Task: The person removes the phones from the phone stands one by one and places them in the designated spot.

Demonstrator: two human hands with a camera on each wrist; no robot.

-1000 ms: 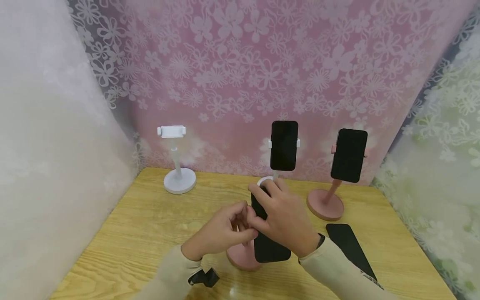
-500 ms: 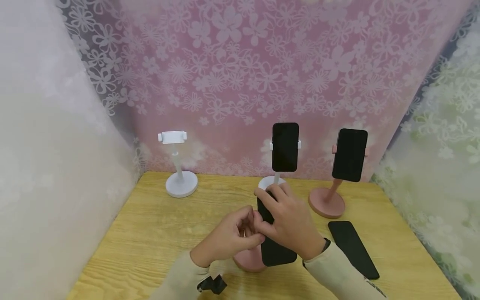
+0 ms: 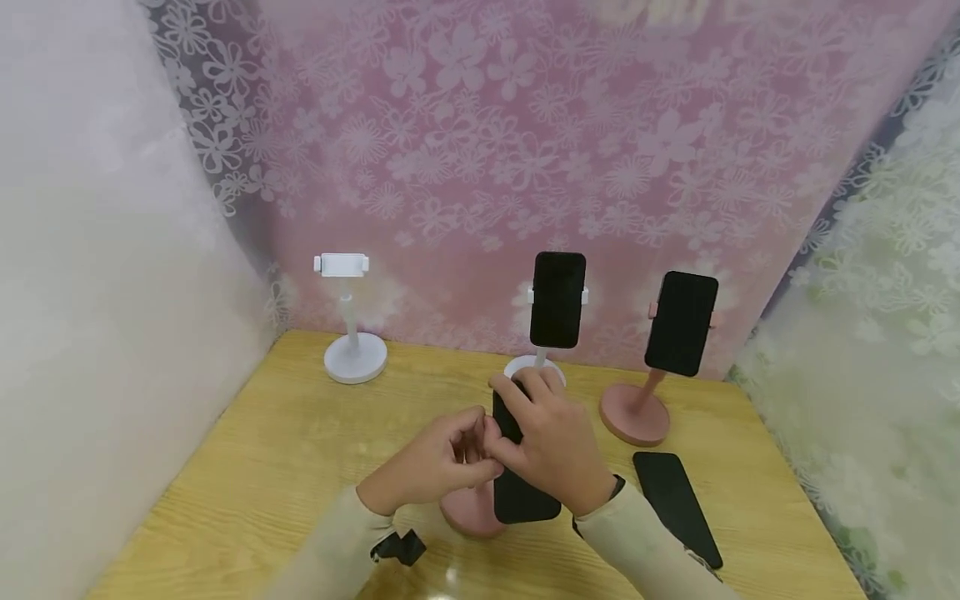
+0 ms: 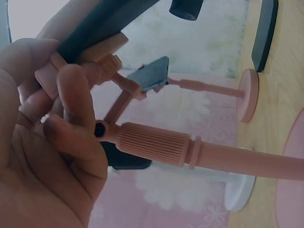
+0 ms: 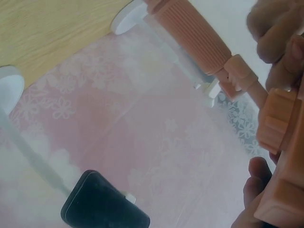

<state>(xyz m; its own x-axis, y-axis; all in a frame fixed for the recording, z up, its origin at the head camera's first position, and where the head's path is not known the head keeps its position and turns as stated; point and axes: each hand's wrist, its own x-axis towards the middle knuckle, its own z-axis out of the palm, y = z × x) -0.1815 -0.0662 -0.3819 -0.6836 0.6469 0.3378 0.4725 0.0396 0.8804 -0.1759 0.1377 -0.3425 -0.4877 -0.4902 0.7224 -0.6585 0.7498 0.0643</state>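
Near the front of the table, my right hand (image 3: 555, 446) grips a black smartphone (image 3: 527, 500), fingers over its upper part. The phone leans against the clamp (image 5: 278, 121) of a pink phone stand (image 3: 472, 510), whose ribbed column (image 4: 154, 142) shows in the left wrist view. My left hand (image 3: 427, 458) pinches the clamp's side arm (image 4: 46, 78) at the phone's left edge, thumb and fingertips curled round it. Both hands meet there, the right thumb close to the left fingertips. The back of the phone is partly hidden by the clamp.
An unloaded white phone stand (image 3: 356, 358) stands at the back left. Behind my hands, a white stand holds a phone (image 3: 558, 300) upright; a pink stand (image 3: 635, 414) at right holds another phone (image 3: 681, 323). A further black phone (image 3: 677, 508) lies flat beside my right forearm.
Both hands keep nearly the same hold on the phone and clamp. The head view shifts slightly, first one way and then back, moving the whole scene a little.
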